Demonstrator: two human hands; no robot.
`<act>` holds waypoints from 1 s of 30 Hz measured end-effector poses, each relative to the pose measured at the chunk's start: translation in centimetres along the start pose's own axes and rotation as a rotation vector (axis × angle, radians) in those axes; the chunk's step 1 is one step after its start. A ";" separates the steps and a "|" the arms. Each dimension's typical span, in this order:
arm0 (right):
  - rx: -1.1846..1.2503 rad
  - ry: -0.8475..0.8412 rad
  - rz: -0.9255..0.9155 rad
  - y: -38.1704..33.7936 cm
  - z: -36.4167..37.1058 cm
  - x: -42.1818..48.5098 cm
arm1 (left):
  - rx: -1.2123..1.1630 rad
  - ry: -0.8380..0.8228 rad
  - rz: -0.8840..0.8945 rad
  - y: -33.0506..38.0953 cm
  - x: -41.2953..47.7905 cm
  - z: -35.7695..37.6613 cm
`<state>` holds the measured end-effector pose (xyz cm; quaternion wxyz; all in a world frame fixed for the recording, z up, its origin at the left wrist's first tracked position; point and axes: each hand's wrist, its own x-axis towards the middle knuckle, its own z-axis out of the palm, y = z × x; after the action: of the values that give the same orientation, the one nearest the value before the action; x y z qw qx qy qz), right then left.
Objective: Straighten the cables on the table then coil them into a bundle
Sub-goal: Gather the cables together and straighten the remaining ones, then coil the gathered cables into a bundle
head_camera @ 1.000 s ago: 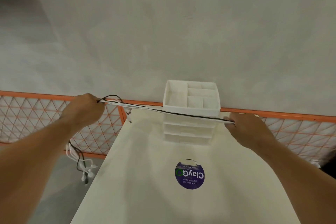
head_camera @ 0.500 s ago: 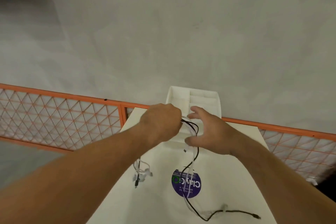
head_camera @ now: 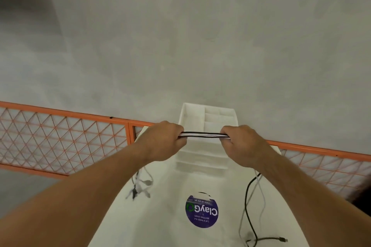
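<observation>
A bunch of thin black and white cables (head_camera: 202, 134) runs taut and level between my two fists, above the white table (head_camera: 164, 216). My left hand (head_camera: 166, 140) grips the bunch at its left end; short cable ends with plugs (head_camera: 140, 185) dangle below that wrist. My right hand (head_camera: 240, 142) grips the right end, and from under it black and white cable tails (head_camera: 250, 204) hang down and trail onto the table's near right corner.
A white drawer organiser (head_camera: 208, 118) with open top compartments stands at the table's far end, right behind my hands. A round purple sticker (head_camera: 201, 211) marks the tabletop. An orange mesh fence (head_camera: 60, 136) runs behind the table in front of a grey wall.
My right hand, open half a second ago, now grips the cables. Both fists have drawn a short stretch taut between them, much closer together than the wide stretch a second ago.
</observation>
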<state>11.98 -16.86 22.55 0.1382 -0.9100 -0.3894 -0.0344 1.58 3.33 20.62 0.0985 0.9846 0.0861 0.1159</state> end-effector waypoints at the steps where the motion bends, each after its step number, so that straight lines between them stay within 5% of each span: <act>1: -0.008 -0.001 0.000 0.4 0.0 0.0 | -0.003 0.007 -0.007 -0.4 -0.2 -0.1; 15: -0.160 -0.004 0.096 7.6 1.1 -2.0 | 0.143 -0.026 -0.105 -6.8 -2.1 -0.6; 20: -0.139 -0.259 0.250 9.7 5.0 -3.7 | 0.164 -0.095 -0.111 -4.5 -2.0 -0.4; 25: 0.241 -0.506 0.340 7.4 7.7 -5.5 | 0.180 -0.063 -0.044 -0.5 -1.3 -0.2; 30: 0.549 -0.239 0.148 1.2 6.4 -4.0 | 0.313 -0.078 0.112 3.9 -0.7 0.1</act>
<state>9.77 -18.71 15.41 0.3342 -0.8620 -0.3305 0.1897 1.53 -0.61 21.23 -0.0592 0.9950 0.0442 0.0679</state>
